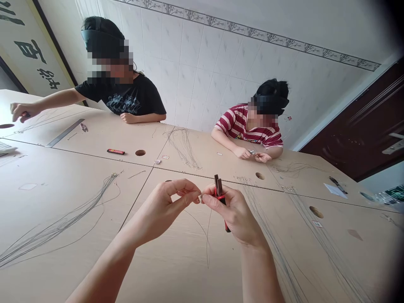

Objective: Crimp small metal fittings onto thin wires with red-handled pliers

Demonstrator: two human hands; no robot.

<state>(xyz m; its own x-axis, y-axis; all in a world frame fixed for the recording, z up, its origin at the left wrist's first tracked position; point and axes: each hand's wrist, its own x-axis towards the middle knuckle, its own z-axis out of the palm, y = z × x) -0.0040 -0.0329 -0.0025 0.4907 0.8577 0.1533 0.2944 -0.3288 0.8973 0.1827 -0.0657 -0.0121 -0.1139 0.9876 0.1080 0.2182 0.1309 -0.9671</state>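
Observation:
My left hand [173, 202] is closed in a pinch, thumb against fingertips, on a tiny metal fitting [200, 198] too small to make out fully. A thin grey cord [207, 240] hangs in a loop below the two hands. My right hand [232, 210] has its fingers wrapped round small pliers with red and black handles [227, 225]. The pliers' jaws [217, 183] point up, away from the fitting. My right thumb and forefinger meet the left fingertips at the fitting. What the right fingertips grip there is partly hidden.
Bundles of grey cord lie at left [85, 206] and right [268, 227] on the joined tabletop [176, 269]. Across it sit a co-worker in black [139, 94] and one in stripes [233, 122]. A steel ruler [66, 132], a red-black cutter [115, 151] and cable holes [140, 152] are farther off.

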